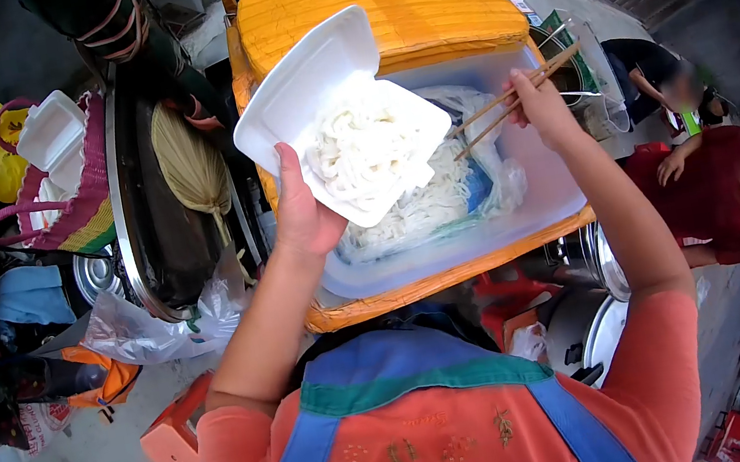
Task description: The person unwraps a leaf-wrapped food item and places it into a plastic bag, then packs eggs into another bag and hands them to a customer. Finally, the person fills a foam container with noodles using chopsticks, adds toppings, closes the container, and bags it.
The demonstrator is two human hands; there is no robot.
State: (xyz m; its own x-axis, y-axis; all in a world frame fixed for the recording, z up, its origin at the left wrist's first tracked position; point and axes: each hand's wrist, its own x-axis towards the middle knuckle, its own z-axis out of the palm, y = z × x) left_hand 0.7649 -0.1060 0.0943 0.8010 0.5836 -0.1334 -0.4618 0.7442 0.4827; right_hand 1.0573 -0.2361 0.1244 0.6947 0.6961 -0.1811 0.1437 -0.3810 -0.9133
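My left hand grips the near-left edge of an open white foam takeaway box, thumb on the inner side. White noodles fill its lower half, and the lid tilts up to the left. A pair of wooden chopsticks is pinched in my right hand; their tips point left, close to the box's right edge, with nothing between them. Beneath both hands sits a translucent plastic tub holding more white noodles in a clear plastic bag.
An orange-yellow taped cover lies behind the tub. At left are a woven bag with foam boxes, a long dark tray and a palm-leaf fan. Metal pots stand at lower right. A person in dark red is at right.
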